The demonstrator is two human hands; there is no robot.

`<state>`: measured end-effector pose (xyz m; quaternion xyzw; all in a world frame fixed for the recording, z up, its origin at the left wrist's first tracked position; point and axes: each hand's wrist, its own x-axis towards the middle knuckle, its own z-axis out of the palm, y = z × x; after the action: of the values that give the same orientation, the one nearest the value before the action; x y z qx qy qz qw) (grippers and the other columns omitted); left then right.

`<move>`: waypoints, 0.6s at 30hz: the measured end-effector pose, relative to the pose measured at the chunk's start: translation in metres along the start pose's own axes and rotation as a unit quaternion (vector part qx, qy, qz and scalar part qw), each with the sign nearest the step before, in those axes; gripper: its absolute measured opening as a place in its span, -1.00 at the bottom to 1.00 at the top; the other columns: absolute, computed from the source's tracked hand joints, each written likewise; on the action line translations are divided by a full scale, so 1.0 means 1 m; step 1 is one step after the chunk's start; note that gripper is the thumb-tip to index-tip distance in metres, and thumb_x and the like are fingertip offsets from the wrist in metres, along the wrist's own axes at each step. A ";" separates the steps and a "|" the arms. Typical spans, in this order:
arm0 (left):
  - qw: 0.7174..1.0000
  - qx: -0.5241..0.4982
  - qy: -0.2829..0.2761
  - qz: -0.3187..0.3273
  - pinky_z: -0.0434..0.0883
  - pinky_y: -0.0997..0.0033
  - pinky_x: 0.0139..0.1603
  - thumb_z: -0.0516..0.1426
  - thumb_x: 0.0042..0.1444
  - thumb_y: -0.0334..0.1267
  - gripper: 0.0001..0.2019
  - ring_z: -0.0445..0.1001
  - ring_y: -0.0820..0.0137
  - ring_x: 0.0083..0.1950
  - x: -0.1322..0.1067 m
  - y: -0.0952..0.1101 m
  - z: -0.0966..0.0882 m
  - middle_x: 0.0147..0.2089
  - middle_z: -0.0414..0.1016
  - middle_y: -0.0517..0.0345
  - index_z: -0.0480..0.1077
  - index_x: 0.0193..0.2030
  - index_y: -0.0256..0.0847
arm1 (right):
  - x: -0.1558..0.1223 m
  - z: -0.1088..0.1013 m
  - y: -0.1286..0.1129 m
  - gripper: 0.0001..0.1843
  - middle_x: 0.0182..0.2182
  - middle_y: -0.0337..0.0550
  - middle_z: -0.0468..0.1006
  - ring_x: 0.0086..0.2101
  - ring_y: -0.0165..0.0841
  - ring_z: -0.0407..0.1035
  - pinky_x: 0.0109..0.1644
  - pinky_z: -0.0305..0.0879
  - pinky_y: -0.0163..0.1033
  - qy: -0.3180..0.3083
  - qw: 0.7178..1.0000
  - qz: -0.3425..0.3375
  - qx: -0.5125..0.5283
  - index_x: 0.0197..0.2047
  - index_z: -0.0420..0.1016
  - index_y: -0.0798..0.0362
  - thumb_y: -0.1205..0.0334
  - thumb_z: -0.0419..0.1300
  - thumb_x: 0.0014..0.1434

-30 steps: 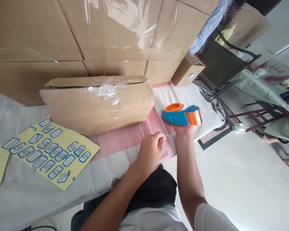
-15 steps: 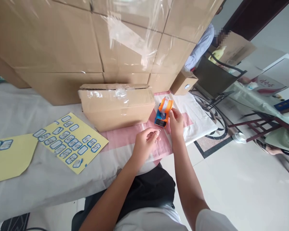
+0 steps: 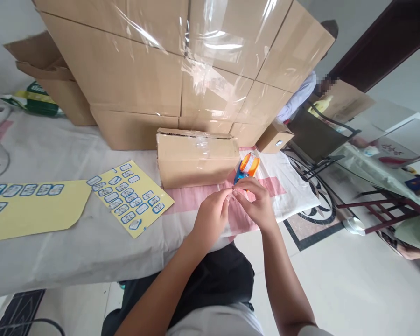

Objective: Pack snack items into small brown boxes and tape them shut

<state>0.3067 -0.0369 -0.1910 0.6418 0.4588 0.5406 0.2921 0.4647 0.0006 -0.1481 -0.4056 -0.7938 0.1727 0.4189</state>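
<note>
Over the table's front edge, my left hand (image 3: pixel 212 212) and my right hand (image 3: pixel 257 200) meet at the fingertips. Both are closed in a pinch on a small see-through bit that looks like a piece of clear tape (image 3: pixel 232 192), mostly hidden by the fingers. Just beyond my right hand is an orange and blue tape dispenser (image 3: pixel 249 164), its lower part covered by that hand. Behind my hands lies a closed cardboard box (image 3: pixel 198 161), with clear tape over its top seam and front.
Stacked cartons (image 3: pixel 136 70) wrapped in film rise behind the box. Yellow sheets of blue-edged labels (image 3: pixel 154 198) lie to the left. A small labelled carton (image 3: pixel 273 136) stands at the back right. Past it are a chair (image 3: pixel 315 123) and another person's sleeve (image 3: pixel 297 98).
My right hand has left the tape dispenser and come in to my left hand, so the fingertips now meet. The view has swung left, showing more of the table there.
</note>
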 end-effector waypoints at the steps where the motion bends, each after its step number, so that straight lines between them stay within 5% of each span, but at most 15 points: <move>1: 1.000 0.001 0.003 -0.005 0.52 0.21 0.10 -0.01 0.34 -0.39 -0.69 0.64 0.23 0.03 0.000 0.001 -0.002 0.03 0.66 -0.02 0.48 0.10 -0.16 | 0.002 0.001 -0.002 -0.94 -0.21 -0.12 0.58 -0.14 -0.25 0.47 -0.01 0.43 -0.02 0.002 1.000 -0.017 -0.012 -0.19 0.62 -0.05 0.20 0.30 0.29; 5: 0.997 -0.041 0.007 -0.067 0.53 0.28 -0.06 0.03 0.32 -0.39 -0.75 0.66 0.26 -0.12 0.002 0.001 -0.013 -0.14 0.68 0.04 0.50 0.00 -0.17 | 0.010 0.003 -0.011 -0.90 -0.26 -0.13 0.57 -0.18 -0.21 0.40 -0.07 0.38 0.02 -0.035 0.992 -0.092 -0.079 -0.23 0.61 -0.08 0.26 0.26 0.31; 11: 0.972 -0.177 0.025 -0.156 0.57 0.34 -0.21 0.15 0.31 -0.20 -0.46 0.67 0.30 -0.18 0.002 0.004 -0.038 -0.08 0.69 -0.02 0.20 0.40 -0.19 | 0.037 0.002 -0.029 -0.91 -0.25 -0.14 0.55 -0.16 -0.21 0.40 -0.03 0.36 0.01 -0.089 0.985 -0.143 -0.047 -0.19 0.58 -0.08 0.29 0.25 0.32; 15: 0.964 -0.207 0.085 -0.146 0.59 0.35 -0.11 0.20 0.28 -0.15 -0.53 0.67 0.28 -0.03 0.001 0.009 -0.051 0.08 0.65 -0.06 0.32 0.30 -0.14 | 0.071 0.008 -0.043 -0.93 -0.26 -0.15 0.53 -0.15 -0.23 0.39 0.00 0.34 -0.02 -0.127 0.976 -0.174 -0.025 -0.23 0.54 -0.05 0.23 0.25 0.33; 18: 0.942 -0.249 0.149 -0.170 0.59 0.31 -0.05 0.27 0.22 -0.13 -0.60 0.69 0.27 -0.09 0.002 0.006 -0.062 -0.04 0.69 -0.03 0.43 0.16 -0.17 | 0.101 0.009 -0.053 -0.90 -0.26 -0.14 0.52 -0.15 -0.23 0.39 -0.01 0.33 -0.03 -0.118 0.975 -0.187 -0.025 -0.23 0.52 -0.03 0.18 0.23 0.36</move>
<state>0.2490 -0.0447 -0.1694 0.3735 0.4499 0.6692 0.4585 0.3989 0.0487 -0.0679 -0.2369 -0.9034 0.1181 0.3375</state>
